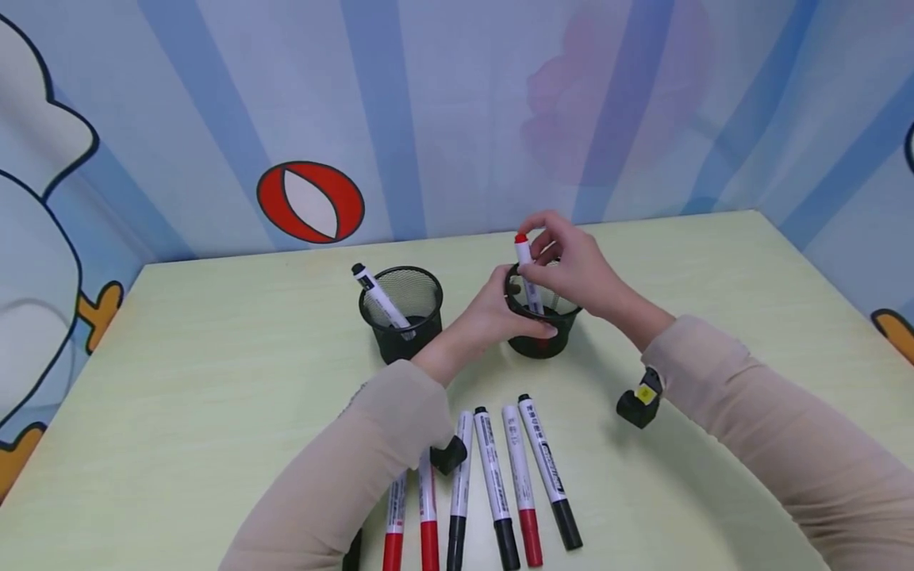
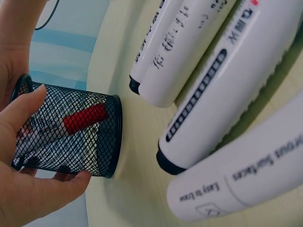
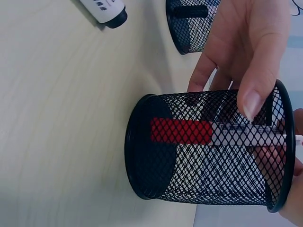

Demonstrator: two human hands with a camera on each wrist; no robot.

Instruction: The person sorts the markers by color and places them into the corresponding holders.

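Note:
My left hand (image 1: 496, 313) grips the right-hand black mesh pen cup (image 1: 539, 346) by its side; its thumb lies against the mesh in the right wrist view. With bent fingers my right hand (image 1: 574, 266) pinches the upper part of a white whiteboard marker (image 1: 524, 252) with a red tip end. The marker stands inside this cup, slightly tilted. Through the mesh, its red cap (image 3: 181, 131) shows low in the cup, close to the base. Part of the marker's barrel is hidden behind fingers and rim.
A second mesh cup (image 1: 400, 346) stands to the left, with a black-ended marker (image 1: 385, 301) leaning in it. Nearer me lie several markers in a row, including a black-capped one (image 1: 550, 468) and a red-capped one (image 1: 522, 468). My left forearm passes over some. A patterned wall backs the table (image 1: 236, 381).

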